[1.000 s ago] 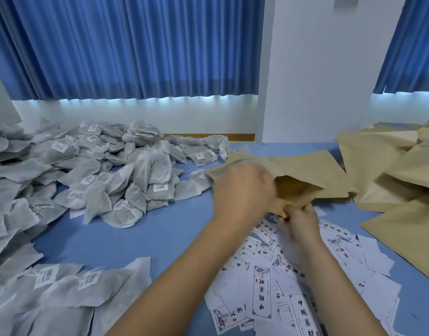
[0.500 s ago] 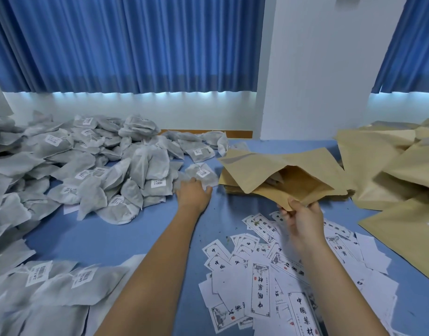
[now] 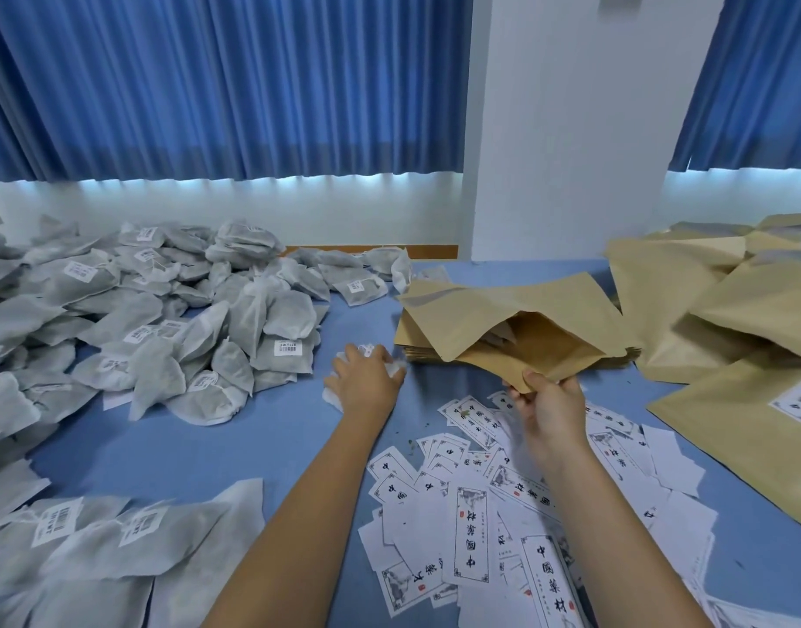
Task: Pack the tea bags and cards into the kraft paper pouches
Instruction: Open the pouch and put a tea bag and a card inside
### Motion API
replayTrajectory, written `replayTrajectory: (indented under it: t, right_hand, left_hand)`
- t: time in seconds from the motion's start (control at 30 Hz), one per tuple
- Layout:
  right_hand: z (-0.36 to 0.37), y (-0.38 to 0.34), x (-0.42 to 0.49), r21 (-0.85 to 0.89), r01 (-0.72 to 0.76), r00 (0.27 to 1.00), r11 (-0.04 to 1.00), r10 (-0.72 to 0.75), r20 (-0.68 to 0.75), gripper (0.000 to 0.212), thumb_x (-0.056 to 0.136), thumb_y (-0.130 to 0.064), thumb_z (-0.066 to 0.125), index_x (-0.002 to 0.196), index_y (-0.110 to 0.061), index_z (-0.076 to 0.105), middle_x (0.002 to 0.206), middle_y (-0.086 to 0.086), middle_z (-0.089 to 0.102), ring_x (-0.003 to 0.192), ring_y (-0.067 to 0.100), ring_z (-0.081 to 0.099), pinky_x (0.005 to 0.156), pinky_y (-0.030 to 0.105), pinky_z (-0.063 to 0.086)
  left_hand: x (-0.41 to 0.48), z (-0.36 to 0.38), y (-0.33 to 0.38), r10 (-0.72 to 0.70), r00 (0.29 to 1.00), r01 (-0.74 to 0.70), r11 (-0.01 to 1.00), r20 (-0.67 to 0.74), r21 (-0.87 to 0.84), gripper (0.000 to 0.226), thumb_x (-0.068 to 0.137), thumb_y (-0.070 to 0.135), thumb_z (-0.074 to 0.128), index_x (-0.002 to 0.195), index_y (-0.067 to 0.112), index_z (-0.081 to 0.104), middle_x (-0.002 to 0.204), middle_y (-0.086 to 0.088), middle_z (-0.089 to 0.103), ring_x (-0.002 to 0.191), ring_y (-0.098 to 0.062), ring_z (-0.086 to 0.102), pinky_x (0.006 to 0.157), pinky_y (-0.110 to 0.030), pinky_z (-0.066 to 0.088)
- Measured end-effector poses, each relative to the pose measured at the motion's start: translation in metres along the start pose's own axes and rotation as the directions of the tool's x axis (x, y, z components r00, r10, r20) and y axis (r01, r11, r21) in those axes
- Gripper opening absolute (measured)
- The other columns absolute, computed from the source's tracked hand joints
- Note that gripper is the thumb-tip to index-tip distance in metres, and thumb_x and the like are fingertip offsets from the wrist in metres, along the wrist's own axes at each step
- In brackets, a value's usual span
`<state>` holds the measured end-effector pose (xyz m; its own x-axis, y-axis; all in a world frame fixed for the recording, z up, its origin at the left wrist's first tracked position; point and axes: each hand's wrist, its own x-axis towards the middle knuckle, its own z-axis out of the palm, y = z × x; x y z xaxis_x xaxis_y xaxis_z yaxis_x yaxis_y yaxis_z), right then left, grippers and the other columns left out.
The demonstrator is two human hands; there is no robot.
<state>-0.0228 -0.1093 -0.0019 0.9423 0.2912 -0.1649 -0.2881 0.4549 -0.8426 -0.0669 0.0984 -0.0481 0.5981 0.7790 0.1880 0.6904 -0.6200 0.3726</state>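
Now, right hand [image 3: 550,407] pinching pouch [image 3: 502,310], mouth nearward, left hand [image 3: 366,383] gripping teabag [image 3: 331,395]

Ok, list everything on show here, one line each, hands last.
tea bags: dozens, grey-white, heaped on the table's left side
tea bag: one, white, under the left hand, right of the heap
open pouch: one, kraft brown, centre, on the stack, mouth gaping towards the camera
stack: flat pouches, number unclear, brown, beneath the open pouch
pouch pile: several, brown, right side, one with a white label
cards: many, white with black print, scattered near centre-right
table: one, blue
curtains: two, blue, behind
pillar: one, white, between the curtains
left hand: one, gripping the tea bag
right hand: one, fingers pinching the open pouch's near edge
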Motion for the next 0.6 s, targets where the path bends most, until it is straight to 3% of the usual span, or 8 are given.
replayTrajectory:
  t: [0.07, 0.13, 0.2, 0.3, 0.37, 0.4, 0.5, 0.6]
  right_hand:
    - [-0.001, 0.000, 0.000, -0.005, 0.002, 1.000, 1.000, -0.002, -0.006, 0.031, 0.096, 0.002, 0.047, 0.126, -0.009, 0.050, 0.100, 0.017, 0.061, 0.061, 0.015, 0.054, 0.076, 0.036, 0.054]
    - [0.000, -0.002, 0.000, -0.012, 0.004, 1.000, 1.000, -0.004, -0.017, 0.032, 0.096, 0.002, 0.047, 0.126, -0.009, 0.049, 0.103, 0.020, 0.060, 0.059, 0.015, 0.053, 0.062, 0.023, 0.056]
    - [0.001, -0.002, 0.001, 0.004, -0.003, 1.000, 1.000, 0.003, -0.026, 0.031, 0.096, 0.002, 0.048, 0.126, -0.009, 0.049, 0.104, 0.020, 0.060, 0.060, 0.016, 0.053, 0.048, 0.015, 0.050]
    - [0.001, 0.000, 0.002, 0.037, -0.031, 0.999, 0.999, 0.032, -0.027, 0.027, 0.096, 0.002, 0.047, 0.119, -0.012, 0.050, 0.106, 0.019, 0.059, 0.063, 0.016, 0.054, 0.054, 0.021, 0.054]
    - [-0.001, 0.000, 0.001, 0.036, -0.050, 0.998, 0.998, 0.051, -0.027, 0.026, 0.097, 0.001, 0.047, 0.116, -0.016, 0.050, 0.100, 0.015, 0.060, 0.063, 0.015, 0.053, 0.057, 0.027, 0.056]
    - [-0.002, 0.001, 0.002, 0.038, -0.053, 0.998, 0.998, 0.054, -0.027, 0.027, 0.097, 0.001, 0.046, 0.117, -0.017, 0.050, 0.096, 0.012, 0.060, 0.063, 0.015, 0.053, 0.051, 0.026, 0.054]
    - [-0.003, -0.001, 0.003, 0.087, -0.039, 0.999, 0.995, 0.040, -0.014, 0.028, 0.097, 0.003, 0.045, 0.118, -0.014, 0.050, 0.093, 0.008, 0.060, 0.068, 0.017, 0.055, 0.043, 0.020, 0.050]
    - [-0.003, -0.001, 0.005, 0.105, -0.001, 1.000, 0.994, 0.002, -0.012, 0.034, 0.096, 0.006, 0.045, 0.126, -0.011, 0.049, 0.098, 0.001, 0.060, 0.081, 0.015, 0.061, 0.060, 0.021, 0.052]
  left_hand:
    - [-0.007, -0.002, 0.000, 0.085, 0.996, -0.087, 0.991, -0.028, -0.103, 0.035, 0.088, 0.053, 0.054, 0.101, 0.022, 0.064, 0.118, -0.007, 0.042, 0.112, -0.030, 0.041, 0.092, -0.044, 0.035]
    - [-0.017, -0.010, -0.001, 0.221, 0.975, -0.214, 0.958, 0.013, -0.192, 0.029, 0.091, 0.042, 0.054, 0.090, 0.015, 0.065, 0.108, -0.006, 0.043, 0.106, -0.027, 0.044, 0.090, -0.042, 0.038]
    - [-0.025, -0.018, 0.000, 0.230, 0.972, -0.214, 0.949, 0.041, -0.233, 0.026, 0.094, 0.031, 0.047, 0.085, 0.013, 0.064, 0.103, -0.005, 0.045, 0.103, -0.027, 0.047, 0.088, -0.041, 0.036]
    - [-0.037, -0.023, 0.005, 0.039, 0.999, -0.042, 0.995, 0.028, 0.095, 0.029, 0.097, 0.028, 0.036, 0.116, 0.016, 0.054, 0.118, -0.008, 0.045, 0.116, -0.033, 0.040, 0.095, -0.055, 0.033]
    - [-0.048, -0.022, 0.006, -0.165, 0.982, 0.145, 0.970, 0.091, 0.196, 0.042, 0.098, 0.043, 0.032, 0.138, 0.030, 0.032, 0.142, -0.014, 0.027, 0.132, -0.042, 0.020, 0.095, -0.072, 0.023]
    - [-0.052, -0.018, 0.006, -0.207, 0.969, 0.172, 0.958, 0.137, 0.230, 0.047, 0.098, 0.050, 0.030, 0.143, 0.037, 0.024, 0.148, -0.015, 0.018, 0.135, -0.045, 0.014, 0.094, -0.074, 0.021]
    - [-0.054, -0.023, 0.010, -0.181, 0.966, 0.125, 0.952, 0.184, 0.281, 0.041, 0.098, 0.045, 0.037, 0.139, 0.039, 0.033, 0.144, -0.015, 0.026, 0.128, -0.042, 0.025, 0.093, -0.061, 0.034]
    - [-0.063, -0.033, 0.015, 0.029, 0.992, -0.040, 0.996, 0.119, 0.085, 0.037, 0.092, 0.016, 0.052, 0.127, 0.026, 0.049, 0.123, -0.009, 0.040, 0.114, -0.033, 0.038, 0.081, -0.041, 0.047]
